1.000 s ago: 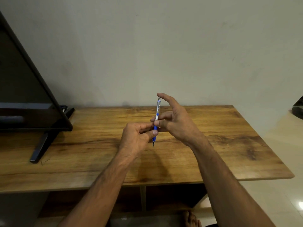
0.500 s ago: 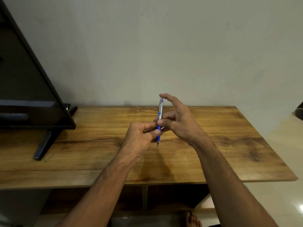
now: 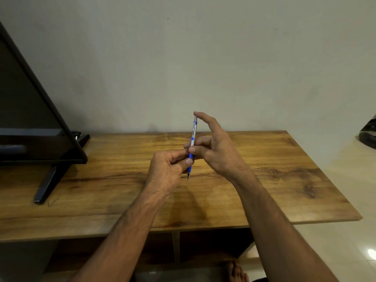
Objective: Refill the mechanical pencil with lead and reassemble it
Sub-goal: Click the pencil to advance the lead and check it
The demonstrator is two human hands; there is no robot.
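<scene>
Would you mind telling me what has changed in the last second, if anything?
Almost nothing. Both hands and the mechanical pencil drifted marginally right in view, likely from head movement. The left hand still pinches the blue grip, and the right hand still steadies the barrel with its index fingertip on the top end. The table looks unchanged.

Silvery, metal-looking, lightly shiny barrel on the mechanical pencil (image 3: 192,137), with a blue grip of rubber or plastic lower down; warm brown wood-grain table (image 3: 264,169), smooth with a soft sheen; glossy black plastic frame and stand on the screen (image 3: 40,123); matt, faintly smudged plaster-like wall (image 3: 223,58); glossy pale floor (image 3: 345,241).
</scene>
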